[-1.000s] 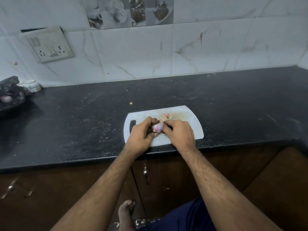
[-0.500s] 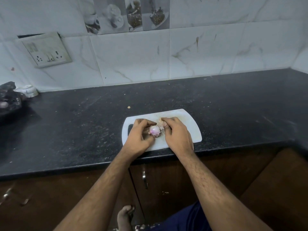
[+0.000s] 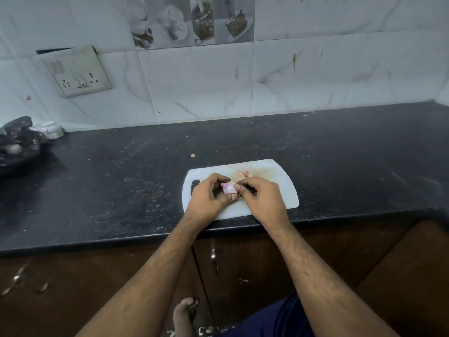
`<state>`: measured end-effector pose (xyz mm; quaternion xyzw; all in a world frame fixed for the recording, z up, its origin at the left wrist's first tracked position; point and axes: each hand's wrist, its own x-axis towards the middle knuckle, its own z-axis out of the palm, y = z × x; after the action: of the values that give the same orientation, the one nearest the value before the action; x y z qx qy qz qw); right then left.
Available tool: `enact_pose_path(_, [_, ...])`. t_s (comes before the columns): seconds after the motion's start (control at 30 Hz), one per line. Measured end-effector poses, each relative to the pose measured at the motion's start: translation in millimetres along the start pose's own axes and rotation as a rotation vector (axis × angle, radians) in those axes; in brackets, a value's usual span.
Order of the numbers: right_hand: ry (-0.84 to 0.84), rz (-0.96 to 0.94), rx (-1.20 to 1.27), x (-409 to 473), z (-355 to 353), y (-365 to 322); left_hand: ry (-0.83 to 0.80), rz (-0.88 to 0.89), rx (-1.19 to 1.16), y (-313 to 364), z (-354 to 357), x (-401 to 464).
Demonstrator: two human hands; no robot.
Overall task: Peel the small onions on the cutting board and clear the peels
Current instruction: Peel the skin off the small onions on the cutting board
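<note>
A white cutting board [image 3: 279,181] lies at the front edge of the black counter. Over it my left hand [image 3: 206,198] grips a small pinkish-purple onion [image 3: 228,187] between thumb and fingers. My right hand [image 3: 263,199] meets it from the right, its fingertips pinched on the onion's skin. Just behind the hands, a little heap of pale and reddish peels [image 3: 243,175] rests on the board.
A black plastic bag [image 3: 17,144] and a small white dish [image 3: 49,129] sit at the far left of the black counter [image 3: 121,178], by the tiled wall. A switch plate [image 3: 76,71] hangs on the wall. Brown cabinet doors [image 3: 243,263] stand below.
The onion has turned in my fingers and both hands have shifted slightly over the board; my right fingertips now pinch at its right side. The camera view has drifted a little.
</note>
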<state>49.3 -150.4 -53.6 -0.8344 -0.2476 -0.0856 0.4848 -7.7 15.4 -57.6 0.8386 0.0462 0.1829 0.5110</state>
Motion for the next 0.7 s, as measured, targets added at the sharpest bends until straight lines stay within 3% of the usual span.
enact_pose_path(0.33, [0.005, -0.207, -0.337, -11, 5, -11, -0.009, -0.001, -0.021, 0, -2, 1])
enact_pose_path(0.5, [-0.019, -0.158, -0.406, -12, 5, -18, -0.024, -0.012, -0.032, 2, -1, 2])
enact_pose_path(0.7, [0.021, 0.078, -0.332, -2, 5, -13, -0.03, -0.06, -0.12, 0, -4, -3])
